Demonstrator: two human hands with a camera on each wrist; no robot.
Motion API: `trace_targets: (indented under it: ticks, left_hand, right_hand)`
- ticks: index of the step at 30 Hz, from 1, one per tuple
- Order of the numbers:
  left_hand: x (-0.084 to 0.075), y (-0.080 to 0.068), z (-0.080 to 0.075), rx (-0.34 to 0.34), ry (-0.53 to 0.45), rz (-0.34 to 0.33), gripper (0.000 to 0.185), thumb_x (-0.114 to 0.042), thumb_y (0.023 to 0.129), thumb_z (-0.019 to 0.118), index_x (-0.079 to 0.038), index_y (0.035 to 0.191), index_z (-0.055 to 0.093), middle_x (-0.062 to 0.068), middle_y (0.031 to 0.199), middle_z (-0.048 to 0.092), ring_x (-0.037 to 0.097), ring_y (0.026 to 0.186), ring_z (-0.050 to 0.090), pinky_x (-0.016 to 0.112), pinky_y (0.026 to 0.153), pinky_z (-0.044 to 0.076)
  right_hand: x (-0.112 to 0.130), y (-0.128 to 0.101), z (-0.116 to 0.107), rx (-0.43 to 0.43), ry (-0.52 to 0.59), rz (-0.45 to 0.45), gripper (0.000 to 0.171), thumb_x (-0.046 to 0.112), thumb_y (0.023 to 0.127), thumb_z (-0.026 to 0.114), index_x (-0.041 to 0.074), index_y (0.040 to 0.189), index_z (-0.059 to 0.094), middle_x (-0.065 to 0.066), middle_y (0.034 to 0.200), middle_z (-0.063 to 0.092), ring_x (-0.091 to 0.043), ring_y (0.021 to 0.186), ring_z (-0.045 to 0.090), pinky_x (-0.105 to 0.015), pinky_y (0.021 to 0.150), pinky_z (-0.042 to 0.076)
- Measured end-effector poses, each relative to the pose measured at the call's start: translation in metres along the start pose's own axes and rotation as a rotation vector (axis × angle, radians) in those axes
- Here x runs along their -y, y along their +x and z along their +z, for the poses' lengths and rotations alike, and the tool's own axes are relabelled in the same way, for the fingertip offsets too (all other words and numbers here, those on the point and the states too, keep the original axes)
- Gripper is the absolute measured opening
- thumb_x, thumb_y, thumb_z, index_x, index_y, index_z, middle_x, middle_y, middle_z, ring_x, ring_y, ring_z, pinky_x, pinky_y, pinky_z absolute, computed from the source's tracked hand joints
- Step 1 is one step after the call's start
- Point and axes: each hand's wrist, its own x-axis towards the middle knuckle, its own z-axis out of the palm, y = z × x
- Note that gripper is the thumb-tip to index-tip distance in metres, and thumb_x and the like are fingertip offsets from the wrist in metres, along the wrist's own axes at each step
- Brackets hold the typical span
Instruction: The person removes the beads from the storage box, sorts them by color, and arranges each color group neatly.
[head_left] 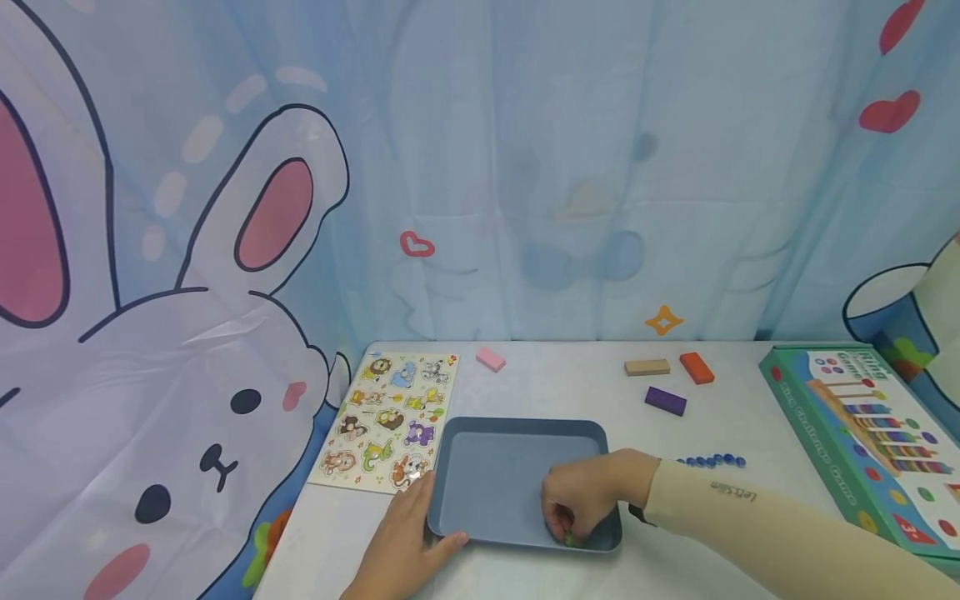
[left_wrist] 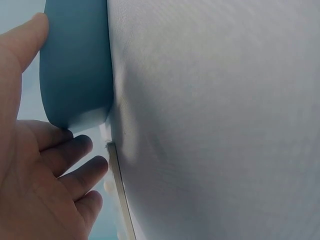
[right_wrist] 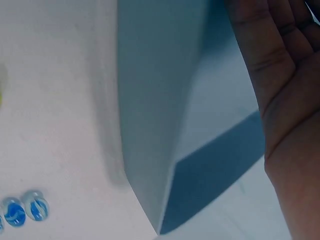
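A shallow blue-grey tray (head_left: 487,475) lies on the white table. My left hand (head_left: 405,533) rests at its front left corner, thumb on the front rim and relaxed fingers along the left side. In the left wrist view, the thumb and forefinger of that hand (left_wrist: 35,170) touch the tray's outer wall (left_wrist: 75,65). Inside the tray, near the front right corner, my right hand (head_left: 581,497) pinches a small green thing (head_left: 568,540), mostly hidden by the fingers. The right wrist view shows this hand (right_wrist: 290,100) beside the tray wall (right_wrist: 150,90), fingertips out of sight.
An animal puzzle board (head_left: 390,421) lies left of the tray. Several blue marbles (head_left: 716,461) line up beyond the right forearm. Pink (head_left: 491,359), wooden (head_left: 647,367), red (head_left: 697,368) and purple (head_left: 666,401) blocks lie farther back. A green game box (head_left: 862,450) stands at the right.
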Motion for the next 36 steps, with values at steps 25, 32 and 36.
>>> trace_targets:
  ticks: [25, 32, 36]
  left_hand:
    - [-0.001, 0.000, 0.002, -0.006, -0.009, -0.017, 0.113, -0.080, 0.086, 0.062, -0.007, 0.165, 0.029, 0.017, 0.169, 0.036, 0.042, 0.155, 0.036, 0.065, 0.125, 0.033]
    - [0.000, 0.000, 0.002, 0.000, -0.010, -0.024, 0.114, -0.081, 0.086, 0.062, -0.007, 0.165, 0.029, 0.018, 0.168, 0.036, 0.043, 0.155, 0.036, 0.065, 0.125, 0.032]
    - [0.003, 0.001, 0.003, 0.003, -0.003, -0.023, 0.114, -0.083, 0.085, 0.061, -0.008, 0.165, 0.029, 0.017, 0.168, 0.037, 0.042, 0.154, 0.037, 0.064, 0.124, 0.035]
  right_hand:
    - [0.001, -0.053, -0.049, -0.416, 0.139, -0.068, 0.012, 0.018, 0.089, 0.085, 0.025, 0.094, 0.077, 0.013, 0.089, 0.066, 0.000, 0.078, 0.061, -0.018, 0.070, 0.058]
    - [-0.014, -0.078, -0.048, -0.573, 0.148, -0.042, 0.013, 0.019, 0.089, 0.085, 0.026, 0.096, 0.076, 0.015, 0.089, 0.064, -0.001, 0.079, 0.060, -0.021, 0.071, 0.059]
    - [-0.021, -0.093, -0.045, -0.640, 0.154, -0.014, 0.016, 0.022, 0.089, 0.085, 0.032, 0.095, 0.074, 0.017, 0.090, 0.064, -0.002, 0.079, 0.061, -0.022, 0.071, 0.060]
